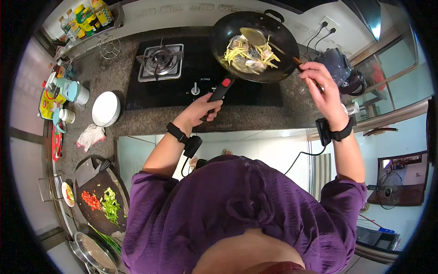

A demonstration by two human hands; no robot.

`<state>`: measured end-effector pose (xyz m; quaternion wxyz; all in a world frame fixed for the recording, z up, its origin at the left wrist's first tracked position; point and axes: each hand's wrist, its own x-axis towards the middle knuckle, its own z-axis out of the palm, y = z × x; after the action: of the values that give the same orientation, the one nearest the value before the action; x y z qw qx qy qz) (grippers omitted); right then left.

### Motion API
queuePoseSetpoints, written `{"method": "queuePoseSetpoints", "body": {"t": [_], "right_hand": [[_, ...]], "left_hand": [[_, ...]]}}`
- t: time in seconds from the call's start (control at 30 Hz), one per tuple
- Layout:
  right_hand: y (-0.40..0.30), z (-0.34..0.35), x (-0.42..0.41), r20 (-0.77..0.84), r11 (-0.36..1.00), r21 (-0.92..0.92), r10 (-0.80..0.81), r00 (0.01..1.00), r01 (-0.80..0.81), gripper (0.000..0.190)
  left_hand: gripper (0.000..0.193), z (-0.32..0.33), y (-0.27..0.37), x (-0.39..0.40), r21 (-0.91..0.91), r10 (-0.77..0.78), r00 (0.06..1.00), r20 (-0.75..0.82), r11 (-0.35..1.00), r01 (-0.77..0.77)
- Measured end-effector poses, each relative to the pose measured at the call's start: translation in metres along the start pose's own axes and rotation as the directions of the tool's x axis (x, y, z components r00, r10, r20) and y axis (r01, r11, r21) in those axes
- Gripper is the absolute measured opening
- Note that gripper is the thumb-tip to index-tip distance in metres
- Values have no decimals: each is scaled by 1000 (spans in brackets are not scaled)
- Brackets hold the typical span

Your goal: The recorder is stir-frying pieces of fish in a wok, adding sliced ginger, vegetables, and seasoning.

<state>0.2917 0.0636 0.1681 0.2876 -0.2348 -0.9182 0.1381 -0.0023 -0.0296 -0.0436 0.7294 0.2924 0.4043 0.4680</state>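
Note:
My left hand grips the black handle of a wok, which sits over the right side of the gas hob. Right of the wok, my right hand is closed on the wooden handle of a metal ladle. The ladle's bowl rests over the food inside the wok. Yellow shredded strips, probably ginger, lie on pale and dark pieces that look like fish, with some liquid around them. The underside of the wok hides its burner.
Left of the hob are a bare burner, a white bowl and a cloth. A cutting board holds a cleaver, chopped red pieces and green pieces. Bottles stand on a shelf. A dark appliance is behind my right hand.

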Motion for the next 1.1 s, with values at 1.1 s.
{"method": "queuePoseSetpoints", "body": {"t": [1.1], "right_hand": [[-13,39,-13,-94,975,207,97,991,-76,11]], "left_hand": [[19,11,14,-2,33,2,999,-48,999,0]]}}
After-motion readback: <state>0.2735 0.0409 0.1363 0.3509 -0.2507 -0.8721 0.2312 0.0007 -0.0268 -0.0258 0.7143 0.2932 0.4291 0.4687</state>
